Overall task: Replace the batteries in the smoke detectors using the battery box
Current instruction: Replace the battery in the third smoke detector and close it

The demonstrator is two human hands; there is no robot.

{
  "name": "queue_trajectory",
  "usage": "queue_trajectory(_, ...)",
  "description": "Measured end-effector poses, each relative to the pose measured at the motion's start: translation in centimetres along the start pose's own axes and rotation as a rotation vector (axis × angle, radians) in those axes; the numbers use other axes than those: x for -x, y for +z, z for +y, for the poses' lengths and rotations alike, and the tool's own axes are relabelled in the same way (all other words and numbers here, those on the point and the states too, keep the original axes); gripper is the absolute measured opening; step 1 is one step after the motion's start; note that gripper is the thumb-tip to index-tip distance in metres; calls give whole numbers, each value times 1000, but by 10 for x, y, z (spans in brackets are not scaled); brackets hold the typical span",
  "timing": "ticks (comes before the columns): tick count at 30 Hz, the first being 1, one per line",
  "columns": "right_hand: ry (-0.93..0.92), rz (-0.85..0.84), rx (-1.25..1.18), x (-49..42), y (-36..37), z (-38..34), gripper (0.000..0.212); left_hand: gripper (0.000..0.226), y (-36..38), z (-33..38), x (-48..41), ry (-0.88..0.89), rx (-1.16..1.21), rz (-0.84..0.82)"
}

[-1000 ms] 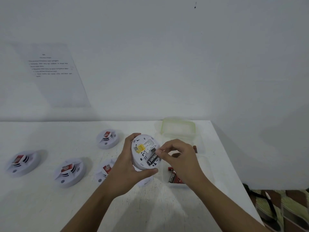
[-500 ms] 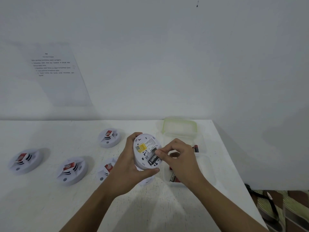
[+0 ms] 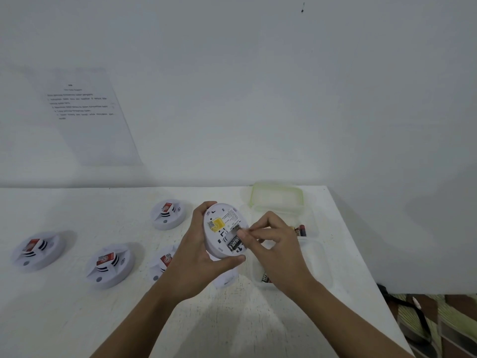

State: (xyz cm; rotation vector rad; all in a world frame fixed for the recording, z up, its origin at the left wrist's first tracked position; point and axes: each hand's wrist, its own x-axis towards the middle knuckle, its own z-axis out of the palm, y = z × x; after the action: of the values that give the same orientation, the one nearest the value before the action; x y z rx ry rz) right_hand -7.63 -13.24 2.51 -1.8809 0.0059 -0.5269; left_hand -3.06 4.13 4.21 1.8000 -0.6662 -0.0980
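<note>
The left hand (image 3: pixel 196 259) grips the smoke detector (image 3: pixel 222 223) by its rim, thumb under the lower edge and fingers over the top. It is raised off the table (image 3: pixel 77 319) with its back turned to the camera. In the open compartment on that back lies a black battery (image 3: pixel 235 246), its long axis slanting from the detector's lower middle up toward its right edge. The slot just above it looks unfilled, though it is too small to be sure. The right hand (image 3: pixel 281 249) reaches in from the detector's right with fingers curled, thumb and forefinger drawn together at the battery's upper end; whether they actually have it nipped cannot be told. So the battery lies just to the lower left of the right fingertips (image 3: pixel 254 227), and the right hand is the nearer worker while the left only steadies. The battery box (image 3: pixel 320 257) stands open just right of the detector, behind the right hand, with more batteries (image 3: pixel 300 229) inside. The next move probably has to run along that slanted axis, since a sideways tug could skew the cell against its contacts
</note>
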Motion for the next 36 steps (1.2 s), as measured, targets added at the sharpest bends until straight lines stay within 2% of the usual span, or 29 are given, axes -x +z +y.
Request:
queue_trajectory(12, 75, -141, -67, -3, -10, 4, 20, 90, 0, -4, -1, -43, 40, -44)
queue_trajectory(16, 3, -105, 16, -1, -11, 12, 15, 88, 4, -6, 0, -61, 79, -83)
queue_trajectory(21, -27, -153, 85, -4, -18, 21, 6, 87, 5, -10, 1, -85, 74, -112)
queue_trajectory(26, 85, -248, 57, -18, -33, 23, 9, 89, 4, -15, -5, -96, 70, -113)
queue_trajectory(31, 126, -95, 257, -46, -60, 34, 9, 90, 2, -18, -16, -97, 40, -106)
queue_trajectory(36, 219, -225, 616, -76, -80, 59, 10, 92, 3, -23, -29, -111, 15, -102)
